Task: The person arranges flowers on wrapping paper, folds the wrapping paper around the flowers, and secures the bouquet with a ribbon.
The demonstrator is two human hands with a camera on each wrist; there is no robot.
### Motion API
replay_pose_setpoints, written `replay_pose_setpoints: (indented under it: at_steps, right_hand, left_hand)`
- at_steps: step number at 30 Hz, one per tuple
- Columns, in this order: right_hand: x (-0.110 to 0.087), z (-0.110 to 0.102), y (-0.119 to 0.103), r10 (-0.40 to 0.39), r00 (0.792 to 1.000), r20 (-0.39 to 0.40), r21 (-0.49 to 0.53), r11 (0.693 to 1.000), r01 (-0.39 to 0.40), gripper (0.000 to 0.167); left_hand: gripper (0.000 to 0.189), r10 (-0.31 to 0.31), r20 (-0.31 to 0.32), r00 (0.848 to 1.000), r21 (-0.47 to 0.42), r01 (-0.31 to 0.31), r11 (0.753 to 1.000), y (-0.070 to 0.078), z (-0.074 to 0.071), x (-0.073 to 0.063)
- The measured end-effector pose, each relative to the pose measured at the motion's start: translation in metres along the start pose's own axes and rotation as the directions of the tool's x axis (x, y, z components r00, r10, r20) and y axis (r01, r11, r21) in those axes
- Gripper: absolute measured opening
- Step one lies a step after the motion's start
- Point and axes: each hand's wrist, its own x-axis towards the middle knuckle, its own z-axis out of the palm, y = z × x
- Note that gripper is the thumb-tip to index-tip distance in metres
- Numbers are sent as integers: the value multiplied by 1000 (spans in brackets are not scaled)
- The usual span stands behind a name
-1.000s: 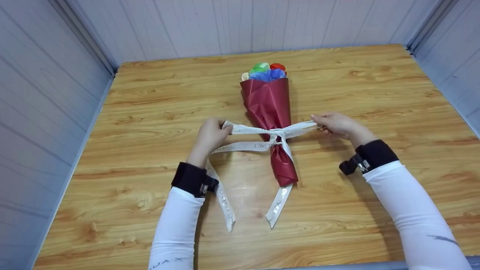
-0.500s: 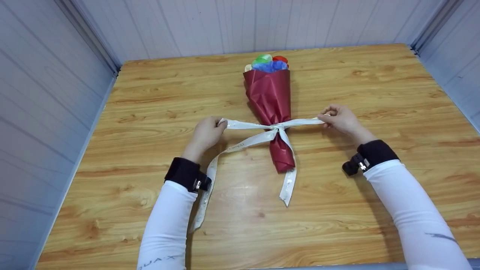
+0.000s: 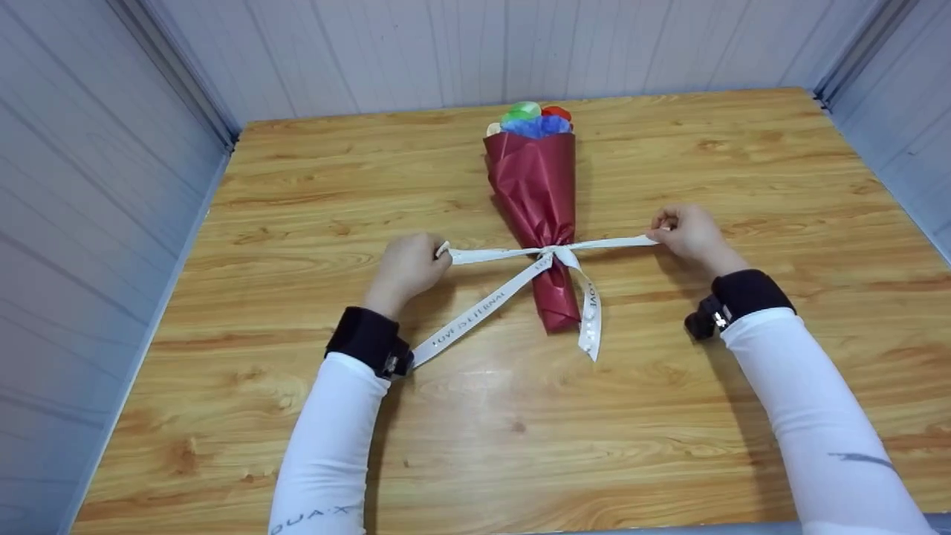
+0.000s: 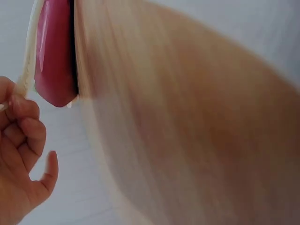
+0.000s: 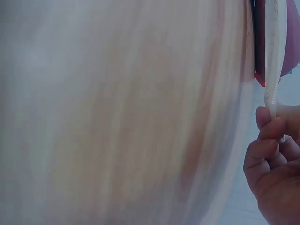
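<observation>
A bouquet in dark red wrapping lies on the table, its green, red, blue and cream flowers at the far end. White printed ribbon is knotted round its narrow part. To the left of the knot my left hand pinches one stretch of ribbon. On the other side my right hand pinches another, and both stretches are taut. One tail slants to the left wrist; a shorter tail hangs beside the wrapped stem. Both wrist views show the ribbon held between thumb and fingers.
The wood-patterned table meets pale panel walls at the back and sides. Black straps with small cameras sit on both wrists, the left strap touching or overlapping the ribbon tail's end.
Both hands have drawn apart and the ribbon has tightened from loose loops into a small knot. The bouquet appears farther up the view. The left tail has straightened; the right tail has swung right.
</observation>
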Motion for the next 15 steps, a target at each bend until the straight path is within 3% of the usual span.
replay_pose_setpoints:
  at_steps: [5,11,15]
  right_hand:
    - [0,-2,5,-18,1000,-15,-47,999,17,13]
    - [0,-4,5,-1,1000,-29,-51,999,0,12]
    - [1,-3,2,-11,998,-60,-79,997,6,10]
  left_hand:
    - [33,10,7,1000,117,-11,993,4,0,-1]
    - [35,-7,17,1000,129,5,992,6,1,-1]
    - [32,-14,-8,1000,129,15,992,9,2,2]
